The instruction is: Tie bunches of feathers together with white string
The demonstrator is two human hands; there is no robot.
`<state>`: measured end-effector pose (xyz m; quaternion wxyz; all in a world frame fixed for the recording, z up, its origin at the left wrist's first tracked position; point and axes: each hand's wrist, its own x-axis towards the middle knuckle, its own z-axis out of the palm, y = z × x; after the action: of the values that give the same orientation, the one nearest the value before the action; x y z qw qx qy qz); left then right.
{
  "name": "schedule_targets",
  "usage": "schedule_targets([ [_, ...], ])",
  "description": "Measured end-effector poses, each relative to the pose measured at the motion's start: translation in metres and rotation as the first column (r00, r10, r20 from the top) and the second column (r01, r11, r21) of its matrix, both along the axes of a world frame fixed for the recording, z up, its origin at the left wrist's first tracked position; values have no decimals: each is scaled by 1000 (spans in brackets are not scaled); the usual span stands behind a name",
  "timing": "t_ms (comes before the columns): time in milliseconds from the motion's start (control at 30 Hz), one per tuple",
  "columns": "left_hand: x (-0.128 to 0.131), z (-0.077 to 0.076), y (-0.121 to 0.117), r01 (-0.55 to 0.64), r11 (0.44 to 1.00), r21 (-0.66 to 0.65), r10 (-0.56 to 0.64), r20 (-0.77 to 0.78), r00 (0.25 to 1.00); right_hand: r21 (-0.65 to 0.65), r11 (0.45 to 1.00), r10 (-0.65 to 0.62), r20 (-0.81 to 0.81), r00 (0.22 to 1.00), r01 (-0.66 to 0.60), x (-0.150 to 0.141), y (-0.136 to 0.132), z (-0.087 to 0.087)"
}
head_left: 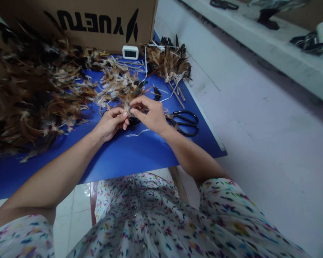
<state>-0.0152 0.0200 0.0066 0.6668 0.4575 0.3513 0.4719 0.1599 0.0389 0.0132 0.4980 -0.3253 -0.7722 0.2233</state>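
Between both hands, above the blue table, is a small bunch of brown feathers [128, 97]. My left hand [111, 122] pinches its lower end between thumb and fingers. From the other side my right hand [149, 113] closes its thumb and index finger on the same end. Beside my right wrist lie scissors [187, 123] with black loop handles; their blades are partly hidden by the hand. A dark object [134, 121] sits under the fingers, mostly covered. A strip of clear ribbon [137, 133] lies on the table just below the hands.
Loose brown feathers [34, 96] heap over the table's left side. A feather bundle on sticks [168, 61] lies at the back right, near a small white digital clock [130, 52]. A cardboard box [97, 25] stands behind. The wall [244, 118] borders the blue table [110, 161] at right.
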Motion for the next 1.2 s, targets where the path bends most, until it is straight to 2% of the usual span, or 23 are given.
schedule_targets([
  [200,1,0,0,-6,1000,6,6,1,1000,-70,998,-3,-48,999,0,0,-1,2],
  [433,0,0,0,-5,1000,6,5,-1,1000,-133,990,31,-175,984,-55,-1,8,-5],
  [900,0,-1,-1,-9,1000,-1,9,-14,1000,-174,983,27,-172,985,-58,-1,7,-6],
  [1200,0,0,0,-8,1000,3,8,-10,1000,-148,988,13,-180,984,-40,-2,5,-5],
])
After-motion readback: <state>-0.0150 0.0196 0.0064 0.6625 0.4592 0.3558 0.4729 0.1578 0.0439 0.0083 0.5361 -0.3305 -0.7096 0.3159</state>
